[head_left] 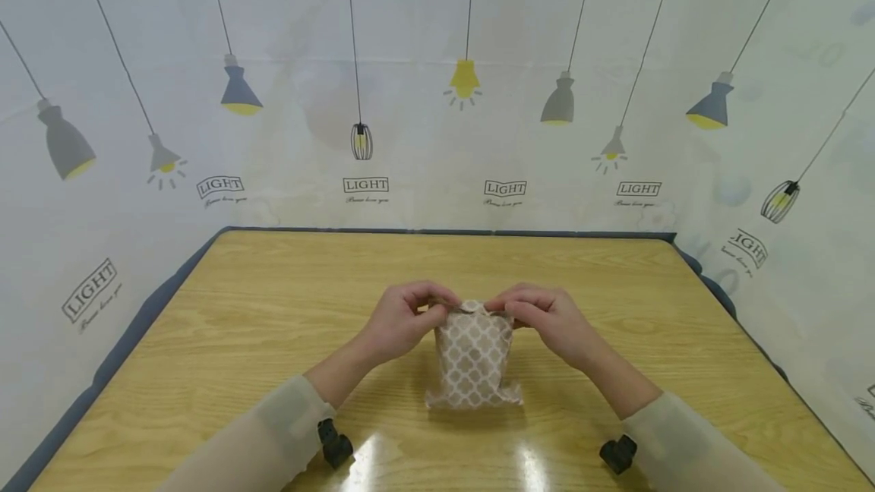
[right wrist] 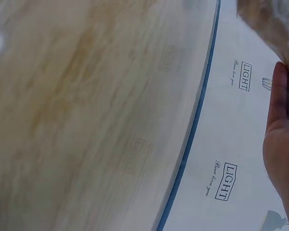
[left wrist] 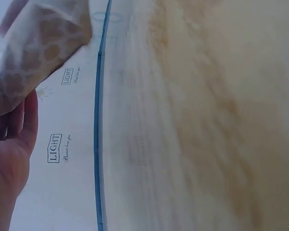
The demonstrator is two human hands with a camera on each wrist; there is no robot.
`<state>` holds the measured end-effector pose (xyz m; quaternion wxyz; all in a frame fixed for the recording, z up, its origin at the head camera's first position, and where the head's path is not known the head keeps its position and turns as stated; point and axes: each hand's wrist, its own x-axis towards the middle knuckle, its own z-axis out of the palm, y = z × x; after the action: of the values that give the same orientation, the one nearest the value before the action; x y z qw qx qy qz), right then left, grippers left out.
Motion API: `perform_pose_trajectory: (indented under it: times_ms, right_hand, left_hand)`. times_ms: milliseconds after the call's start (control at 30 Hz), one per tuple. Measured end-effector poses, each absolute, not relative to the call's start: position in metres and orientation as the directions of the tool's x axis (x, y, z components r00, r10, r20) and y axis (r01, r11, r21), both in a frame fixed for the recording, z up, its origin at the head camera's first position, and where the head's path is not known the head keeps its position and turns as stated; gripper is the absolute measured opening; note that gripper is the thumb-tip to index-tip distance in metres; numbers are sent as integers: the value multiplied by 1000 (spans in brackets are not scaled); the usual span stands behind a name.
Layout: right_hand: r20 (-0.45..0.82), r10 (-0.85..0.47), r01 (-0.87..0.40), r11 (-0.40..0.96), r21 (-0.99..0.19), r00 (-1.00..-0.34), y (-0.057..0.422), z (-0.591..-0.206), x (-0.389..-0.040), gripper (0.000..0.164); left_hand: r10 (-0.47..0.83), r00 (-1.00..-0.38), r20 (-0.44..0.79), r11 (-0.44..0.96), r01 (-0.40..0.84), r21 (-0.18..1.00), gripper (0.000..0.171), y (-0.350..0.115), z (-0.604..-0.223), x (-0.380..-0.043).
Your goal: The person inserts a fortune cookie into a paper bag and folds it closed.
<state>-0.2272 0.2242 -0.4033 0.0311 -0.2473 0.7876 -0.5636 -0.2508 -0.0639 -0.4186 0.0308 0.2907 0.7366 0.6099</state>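
A small beige pouch (head_left: 473, 359) with a white lattice pattern stands upright on the table, its bottom corners flaring out. My left hand (head_left: 408, 319) pinches its top left edge between thumb and fingers. At the top right edge, my right hand (head_left: 543, 319) pinches the pouch in the same way. The mouth looks gathered or folded between the hands; what lies inside is hidden. In the left wrist view the pouch (left wrist: 45, 45) slants above the left hand (left wrist: 12, 159). Only a blurred part of the pouch (right wrist: 271, 24) shows in the right wrist view, above the right hand (right wrist: 281, 144).
The wooden table (head_left: 273, 294) spreads around the pouch on every side. A pale wall covering (head_left: 410, 14) printed with lamps encloses its back and sides, with a dark blue edge strip (head_left: 451, 231) along the table. Black wrist devices (head_left: 335, 444) sit by both sleeves.
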Motion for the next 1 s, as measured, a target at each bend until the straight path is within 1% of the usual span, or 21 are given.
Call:
perform_pose_trajectory:
  times_ms: [100,233,333,400,500,600,667,733,867,1000]
  right_hand:
    - [219,-387,-344,293,-892,-896,222,-403,-228,32]
    - [222,-349,-345,348,-871,-911,220,-403,-230,27]
    - [227,-351,-352,351,-868,-908,219,-403,-230,22]
    - [213,-350,-338,349,-874,-912,218,-403,-230,22]
    - [157,-327,-273,348,-897,-932,216,-400,-230,33]
    - [60,-305,-167,336,-927,-950,213,-398,-230,43]
    - [7,-311,-111,320,-941,-950,211,-397,-231,42]
    - [-23,-321,-81,307,-948,-947,209,-397,-231,36]
    - [17,-306,-117,309,-944,-952,207,-397,-231,25]
    - [86,-289,-185,335,-924,-953,206,-398,-230,21]
  left_hand:
    - [453,-847,278,96,356,929,18,-64,-417,-251]
    - [448,-864,230,91,300,949,16,-63,-417,-252]
    - [461,-866,195,56,248,967,18,-61,-418,-252]
    - [462,-867,185,39,228,973,19,-60,-418,-252]
    - [439,-874,207,64,260,963,18,-58,-418,-252]
    - [419,-877,237,90,300,950,18,-56,-416,-251]
    - [415,-874,252,98,319,943,18,-55,-415,-250]
    - [417,-870,263,102,332,938,20,-55,-415,-250]
    - [420,-867,269,98,338,936,25,-55,-415,-250]
    - [432,-872,231,92,297,950,31,-55,-415,-251]
